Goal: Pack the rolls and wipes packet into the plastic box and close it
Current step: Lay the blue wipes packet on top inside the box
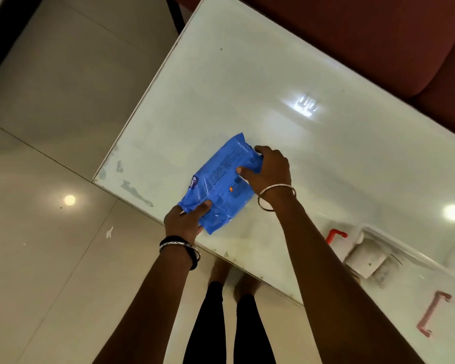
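Blue crinkly plastic wipes packet [221,182] sits above the shiny white glass table [247,82]. Left hand [185,219] pinches its near end. Right hand [269,168] squeezes its far end.

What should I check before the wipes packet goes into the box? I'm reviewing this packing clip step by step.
1. Both hands on the packet: ok. The left hand grips the near corner of the blue wipes packet, and the right hand grips its far end.
2. Packet intact: ok, no tear shows.
3. Box within reach: ok. The clear plastic box stands on the glass table, to the right of the hands.
4. Box open: cannot tell; it is blurred.
5. Room left inside: cannot tell. A white roll shows there, blurred.
6. Path to the box: ok, nothing lies between.
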`<state>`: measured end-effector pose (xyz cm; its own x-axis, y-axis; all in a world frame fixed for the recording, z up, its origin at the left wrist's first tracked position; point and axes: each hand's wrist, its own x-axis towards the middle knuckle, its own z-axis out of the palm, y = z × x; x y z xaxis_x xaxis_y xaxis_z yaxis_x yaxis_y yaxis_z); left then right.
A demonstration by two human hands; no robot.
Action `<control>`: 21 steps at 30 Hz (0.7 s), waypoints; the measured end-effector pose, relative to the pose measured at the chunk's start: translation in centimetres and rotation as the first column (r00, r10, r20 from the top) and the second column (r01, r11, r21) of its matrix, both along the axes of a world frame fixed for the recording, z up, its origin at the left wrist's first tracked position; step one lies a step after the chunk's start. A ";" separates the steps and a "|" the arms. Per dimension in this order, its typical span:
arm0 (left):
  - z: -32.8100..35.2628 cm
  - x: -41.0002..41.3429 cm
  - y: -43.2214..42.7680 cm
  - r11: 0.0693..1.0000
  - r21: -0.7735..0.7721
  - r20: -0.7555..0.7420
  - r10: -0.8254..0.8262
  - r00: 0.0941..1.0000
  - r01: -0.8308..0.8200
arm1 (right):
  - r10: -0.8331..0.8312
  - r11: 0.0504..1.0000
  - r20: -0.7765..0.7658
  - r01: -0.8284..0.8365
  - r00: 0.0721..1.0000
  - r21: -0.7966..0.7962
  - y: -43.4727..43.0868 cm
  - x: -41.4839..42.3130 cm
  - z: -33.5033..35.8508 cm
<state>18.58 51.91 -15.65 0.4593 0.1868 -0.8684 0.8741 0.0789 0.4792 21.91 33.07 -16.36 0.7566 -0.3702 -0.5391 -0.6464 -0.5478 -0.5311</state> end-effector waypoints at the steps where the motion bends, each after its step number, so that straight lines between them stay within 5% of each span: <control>1: 0.1 -0.1 0.2 1.000 -0.008 0.016 -0.019 1.000 0.019 | -0.055 0.996 -0.014 0.056 0.998 0.068 -0.5 -0.1 0.2; 9: 1.5 -1.7 0.4 0.959 -0.274 0.074 -0.052 0.996 0.070 | -0.354 0.831 -0.037 0.332 0.935 0.446 -3.6 -3.9 3.8; 15: 2.9 -2.4 -1.8 0.866 -0.454 0.120 -0.175 0.977 0.211 | -0.541 0.764 0.102 0.437 0.835 0.475 -5.4 -10.4 9.0; 21: 5.4 -3.7 -5.9 0.699 -0.479 0.290 -0.445 0.847 0.531 | -0.733 0.630 0.121 0.601 0.669 0.491 -7.9 -18.4 12.7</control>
